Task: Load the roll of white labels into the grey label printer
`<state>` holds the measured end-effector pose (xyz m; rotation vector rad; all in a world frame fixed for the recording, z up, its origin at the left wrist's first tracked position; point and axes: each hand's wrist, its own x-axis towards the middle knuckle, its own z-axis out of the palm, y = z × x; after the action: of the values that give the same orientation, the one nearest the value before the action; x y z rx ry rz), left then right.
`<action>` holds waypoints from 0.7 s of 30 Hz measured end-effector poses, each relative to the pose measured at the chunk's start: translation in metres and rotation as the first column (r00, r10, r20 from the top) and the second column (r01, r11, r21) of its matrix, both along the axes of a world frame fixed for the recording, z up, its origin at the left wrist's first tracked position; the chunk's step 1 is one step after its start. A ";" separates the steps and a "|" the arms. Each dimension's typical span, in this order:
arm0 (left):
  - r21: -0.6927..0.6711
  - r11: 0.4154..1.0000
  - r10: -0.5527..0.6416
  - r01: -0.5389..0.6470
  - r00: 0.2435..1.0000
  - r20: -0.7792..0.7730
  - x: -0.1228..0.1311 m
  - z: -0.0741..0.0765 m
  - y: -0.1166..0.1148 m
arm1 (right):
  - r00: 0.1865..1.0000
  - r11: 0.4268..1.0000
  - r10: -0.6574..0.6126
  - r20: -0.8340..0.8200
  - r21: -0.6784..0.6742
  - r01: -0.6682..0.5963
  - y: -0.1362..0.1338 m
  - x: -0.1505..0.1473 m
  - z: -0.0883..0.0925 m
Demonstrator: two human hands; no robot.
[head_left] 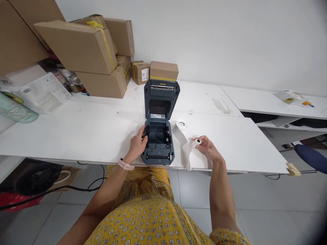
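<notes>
A dark grey label printer [158,141] stands near the front edge of the white table, its lid [161,98] raised and its roll bay bare inside. My left hand [138,144] grips the printer's left side wall, fingers and thumb closed about the edge. To the right of the printer, my right hand [207,147] holds a small roll of white labels [194,143] with a dark core. A loose white strip [188,160] hangs from it to the table's front edge. Another white roll [182,124] lies behind, its paper [180,136] partly unwound towards me.
Cardboard boxes [79,46] are stacked at the back left, with two smaller boxes [164,69] behind the printer. A clear plastic package [43,90] and a mint-green bottle [19,107] stand far left. Far right lies a plastic packet [291,98]. Black cables [99,183] hang below the table.
</notes>
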<state>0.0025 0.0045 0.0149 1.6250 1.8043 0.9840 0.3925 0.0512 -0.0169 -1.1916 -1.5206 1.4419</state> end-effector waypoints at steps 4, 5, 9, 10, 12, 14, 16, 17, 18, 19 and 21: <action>0.003 1.000 0.004 -0.004 1.000 0.023 0.000 0.000 0.000 | 0.998 0.995 -0.028 0.051 0.093 0.023 0.004 0.010 0.014; 0.000 1.000 0.002 -0.002 1.000 0.031 -0.001 -0.001 0.001 | 0.997 0.990 -0.048 0.060 0.136 0.039 0.008 0.012 0.021; -0.007 0.999 -0.043 0.045 0.989 0.141 -0.008 -0.002 0.003 | 0.977 0.975 -0.011 0.214 0.218 -0.037 0.047 -0.001 0.052; -0.007 0.999 -0.052 0.054 0.985 0.166 -0.009 -0.002 0.003 | 0.962 0.975 0.040 0.271 0.202 -0.097 0.061 -0.009 0.057; -0.003 0.999 -0.050 0.052 0.983 0.178 -0.010 -0.002 0.003 | 0.923 0.965 0.157 0.350 0.144 -0.219 0.089 -0.029 0.062; 0.005 0.999 -0.034 0.033 0.987 0.159 -0.009 -0.001 0.002 | 0.877 0.942 0.273 0.395 0.075 -0.327 0.111 -0.048 0.062; 0.004 1.000 -0.019 0.019 0.990 0.140 -0.007 -0.001 0.001 | 0.842 0.918 0.339 0.420 0.046 -0.393 0.124 -0.064 0.058; -0.001 1.000 -0.015 0.015 0.991 0.131 -0.006 -0.001 0.001 | 0.836 0.914 0.344 0.426 0.053 -0.403 0.126 -0.070 0.056; -0.007 1.000 -0.012 0.013 0.992 0.123 -0.005 -0.001 0.000 | 0.841 0.913 0.334 0.426 0.076 -0.401 0.126 -0.074 0.054; -0.010 1.000 -0.010 0.012 0.993 0.117 -0.005 -0.001 0.000 | 0.855 0.916 0.308 0.418 0.113 -0.385 0.125 -0.077 0.053; -0.006 1.000 -0.012 0.013 0.993 0.119 -0.005 -0.001 -0.001 | 0.907 0.923 0.198 0.372 0.240 -0.300 0.117 -0.077 0.055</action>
<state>-0.0024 0.0035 0.0137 1.5378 1.7143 1.0456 0.3152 0.1685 0.0379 -1.1322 -2.1148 1.1466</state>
